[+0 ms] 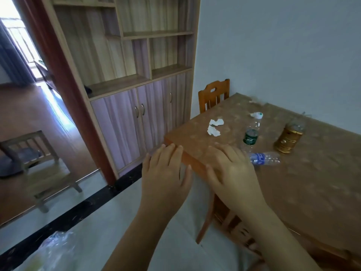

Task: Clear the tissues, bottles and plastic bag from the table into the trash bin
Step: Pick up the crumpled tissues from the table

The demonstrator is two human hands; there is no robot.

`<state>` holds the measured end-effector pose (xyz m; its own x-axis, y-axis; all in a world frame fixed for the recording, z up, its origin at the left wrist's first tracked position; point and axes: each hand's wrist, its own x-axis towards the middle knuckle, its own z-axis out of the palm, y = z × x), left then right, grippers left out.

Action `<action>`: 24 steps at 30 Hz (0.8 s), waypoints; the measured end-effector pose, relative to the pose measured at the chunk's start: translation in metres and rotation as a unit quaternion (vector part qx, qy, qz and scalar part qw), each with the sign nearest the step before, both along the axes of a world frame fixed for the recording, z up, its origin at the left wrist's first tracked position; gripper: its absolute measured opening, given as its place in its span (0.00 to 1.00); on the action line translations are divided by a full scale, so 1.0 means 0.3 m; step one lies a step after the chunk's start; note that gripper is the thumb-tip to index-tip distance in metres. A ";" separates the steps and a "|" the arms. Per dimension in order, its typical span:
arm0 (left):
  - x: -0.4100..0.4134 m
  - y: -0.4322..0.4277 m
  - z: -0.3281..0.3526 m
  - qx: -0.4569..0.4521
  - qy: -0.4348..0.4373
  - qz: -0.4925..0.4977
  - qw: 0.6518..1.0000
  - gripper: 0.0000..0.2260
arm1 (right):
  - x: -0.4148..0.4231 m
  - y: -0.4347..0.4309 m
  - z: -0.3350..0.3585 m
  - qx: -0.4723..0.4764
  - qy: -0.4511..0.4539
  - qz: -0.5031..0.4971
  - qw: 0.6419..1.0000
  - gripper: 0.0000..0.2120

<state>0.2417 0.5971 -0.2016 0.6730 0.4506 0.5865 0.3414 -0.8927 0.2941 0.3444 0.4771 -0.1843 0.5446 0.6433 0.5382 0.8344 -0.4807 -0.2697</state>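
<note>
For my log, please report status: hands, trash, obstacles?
Open and empty: left hand, right hand, at corner of brown table. On it: white crumpled tissues, green-label clear plastic bottle, blue-label clear plastic bottle. Beside bottles: gold cylindrical lantern.

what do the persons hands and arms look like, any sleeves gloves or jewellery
The left hand and right hand are bare: no gloves, rings or watch. Both forearms are uncovered, with no sleeve showing down to the bottom edge of the picture.
</note>
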 end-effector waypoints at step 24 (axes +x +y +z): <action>0.927 0.677 -0.108 -0.020 0.063 -0.106 0.992 0.21 | 0.873 0.623 -0.152 0.056 0.031 -0.124 0.990 0.21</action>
<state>0.5198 0.8001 -0.2340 0.8222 0.3114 0.4765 0.1825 -0.9371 0.2976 0.6062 0.6639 -0.2298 0.7123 0.4233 0.5598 0.6745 -0.6334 -0.3793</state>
